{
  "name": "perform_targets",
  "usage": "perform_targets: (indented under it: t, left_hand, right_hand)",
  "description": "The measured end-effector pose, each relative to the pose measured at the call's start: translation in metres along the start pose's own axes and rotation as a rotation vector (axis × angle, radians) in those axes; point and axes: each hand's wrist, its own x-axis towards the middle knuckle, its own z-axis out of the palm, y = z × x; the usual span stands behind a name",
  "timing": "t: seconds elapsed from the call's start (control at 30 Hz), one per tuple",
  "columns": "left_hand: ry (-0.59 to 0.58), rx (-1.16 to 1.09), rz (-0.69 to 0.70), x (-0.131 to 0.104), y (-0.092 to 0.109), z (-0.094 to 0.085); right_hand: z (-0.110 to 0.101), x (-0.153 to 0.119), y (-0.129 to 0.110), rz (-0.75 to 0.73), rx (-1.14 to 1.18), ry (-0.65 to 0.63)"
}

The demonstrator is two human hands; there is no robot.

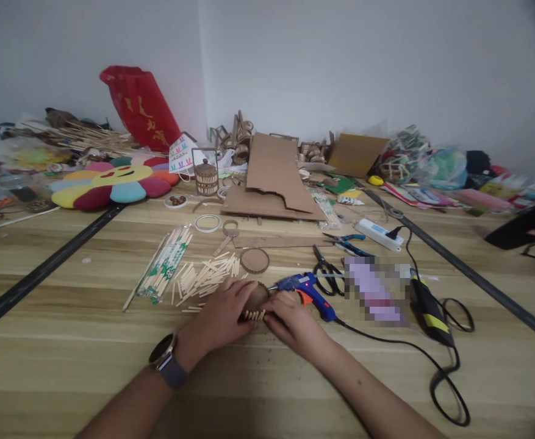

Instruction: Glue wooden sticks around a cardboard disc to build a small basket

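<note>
A small cardboard ring [255, 299] lined with short sticks [254, 314] is gripped between the left hand [224, 317] and right hand [290, 320], steadied on the table [66, 366]; a glue gun [306, 289] lies just beyond the right hand, within reach.

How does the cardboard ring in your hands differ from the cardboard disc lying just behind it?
The cardboard ring is gripped between the left hand and right hand; the cardboard disc lies untouched. The cardboard ring has short sticks lined along its near side; the cardboard disc is bare. The cardboard ring stands up off the floor; the cardboard disc lies flat. Both are brown and round.
</note>
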Motion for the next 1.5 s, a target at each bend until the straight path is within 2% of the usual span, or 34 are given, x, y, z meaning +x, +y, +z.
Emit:
perform_targets:
  t: [0.07,0.13,0.23,0.33,0.43,0.57,0.7,0.87,1.0,1.17,1.37,1.43,1.5]
  left_hand:
    - [0.007,0.007,0.006,0.000,-0.002,0.001]
    - [0.008,0.020,-0.001,-0.001,-0.003,0.000]
    - [-0.002,0.038,-0.028,-0.001,-0.002,-0.003]
    - [0.003,0.036,-0.054,0.000,0.001,-0.003]
    - [0.028,0.026,-0.080,0.001,0.004,0.000]
    - [0.061,-0.004,-0.112,0.004,0.005,0.005]
    - [0.079,-0.038,-0.129,0.004,0.005,0.007]
    - [0.066,-0.057,-0.090,0.004,0.004,0.007]
    - [0.070,-0.069,-0.091,0.004,0.002,0.008]
    - [0.096,-0.063,-0.091,0.006,-0.002,0.010]
    - [0.082,-0.026,-0.097,0.008,0.001,0.005]
    - [0.076,-0.009,-0.115,0.008,0.002,0.003]
    - [0.091,0.005,-0.118,0.008,0.001,0.002]
  right_hand:
    - [-0.009,-0.001,0.000,-0.002,-0.033,0.009]
    - [-0.025,-0.002,0.002,0.069,-0.100,0.061]
    - [-0.051,-0.006,0.011,0.355,-0.245,0.149]
    - [-0.069,-0.013,0.023,0.614,-0.302,0.021]
    - [-0.072,-0.020,0.032,0.729,-0.259,-0.059]
    - [-0.070,-0.022,0.039,0.746,-0.255,-0.088]
    - [-0.076,-0.022,0.043,0.755,-0.166,-0.131]
    - [-0.089,-0.020,0.038,0.769,0.110,0.039]
    - [-0.090,-0.016,0.028,0.736,0.355,0.157]
    - [-0.088,-0.017,0.021,0.636,0.333,0.242]
    - [-0.088,-0.016,0.013,0.667,0.280,0.232]
    - [-0.086,-0.014,0.009,0.676,0.290,0.189]
    - [-0.083,-0.012,0.005,0.652,0.319,0.094]
